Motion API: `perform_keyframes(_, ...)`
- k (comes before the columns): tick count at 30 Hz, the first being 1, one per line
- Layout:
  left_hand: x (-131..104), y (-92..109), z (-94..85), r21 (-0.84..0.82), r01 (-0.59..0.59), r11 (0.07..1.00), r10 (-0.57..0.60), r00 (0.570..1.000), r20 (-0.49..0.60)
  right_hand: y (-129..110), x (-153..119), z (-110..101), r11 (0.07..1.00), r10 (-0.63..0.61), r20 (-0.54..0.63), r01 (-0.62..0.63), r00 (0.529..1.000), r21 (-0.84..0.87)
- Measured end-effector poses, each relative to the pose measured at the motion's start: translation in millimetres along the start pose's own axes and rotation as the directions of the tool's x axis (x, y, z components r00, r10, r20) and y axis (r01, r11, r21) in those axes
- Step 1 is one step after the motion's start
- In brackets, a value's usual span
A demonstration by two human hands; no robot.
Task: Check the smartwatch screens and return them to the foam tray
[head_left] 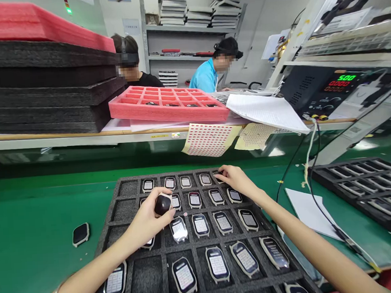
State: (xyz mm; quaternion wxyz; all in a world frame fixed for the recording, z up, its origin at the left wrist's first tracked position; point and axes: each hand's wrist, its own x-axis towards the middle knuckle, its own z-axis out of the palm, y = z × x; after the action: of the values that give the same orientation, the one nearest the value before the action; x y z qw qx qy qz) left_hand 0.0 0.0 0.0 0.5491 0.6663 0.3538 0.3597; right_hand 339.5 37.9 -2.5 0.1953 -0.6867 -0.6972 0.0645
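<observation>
A smartwatch body with a dark screen (163,204) is pinched between the thumb and fingers of my left hand (150,214), above the black foam tray (146,275). At the tray's far right corner, my right hand (234,177) has its fingers closed about another watch body (218,176), which they partly hide. Rows of strapless watch bodies sit in the tray's compartments, many with lit white screens, such as one watch (217,263) near the front. A single dark-screened watch (80,234) lies on the green mat left of the tray.
A second black tray of watch bodies (369,188) stands at right, near white paper (312,212) and hanging cables (316,156). Across the shelf are stacked black foam trays (44,94), a pink foam tray (169,112) and a power supply (325,90). Two people sit beyond.
</observation>
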Motion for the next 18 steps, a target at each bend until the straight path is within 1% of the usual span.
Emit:
perform_keyframes(3,0,3,-1.8,0.118,-0.075,0.99,0.077,0.997,-0.017,-1,0,3,0.995,0.042,-0.01,-0.041,0.999,0.091)
perform_keyframes(6,-3,7,-2.9,0.148,-0.061,0.987,0.061,0.998,0.002,-11,-2,-6,0.98,0.021,-0.013,-0.018,1.0,0.199)
perform_keyframes(9,-8,10,-3.0,0.208,-0.062,0.976,0.057,0.998,0.029,-38,-6,-19,0.947,-0.036,-0.053,0.051,0.998,0.318)
perform_keyframes(11,-11,12,-2.7,0.262,-0.101,0.96,0.095,0.995,0.035,-63,-9,-27,0.889,-0.082,-0.037,0.09,0.996,0.449)
perform_keyframes(12,-12,13,-2.5,0.278,-0.119,0.953,0.115,0.993,0.031,-77,-11,-30,0.835,-0.107,-0.014,0.097,0.994,0.541)
perform_keyframes(13,-12,13,-2.2,0.281,-0.13,0.951,0.13,0.991,0.021,-91,-12,-33,0.717,-0.13,0.032,0.072,0.991,0.694)
perform_keyframes(14,-11,13,-2.0,0.273,-0.134,0.953,0.139,0.99,0.001,-105,-14,-34,0.591,-0.152,0.07,0.034,0.986,0.806)
perform_keyframes(16,-9,11,-1.6,0.238,-0.131,0.962,0.149,0.987,-0.061,-127,-18,-32,0.371,-0.205,0.146,-0.061,0.968,0.926)
perform_keyframes(18,-5,8,-1.2,0.198,-0.128,0.972,0.153,0.981,-0.118,-141,-23,-25,0.205,-0.266,0.213,-0.16,0.94,0.965)
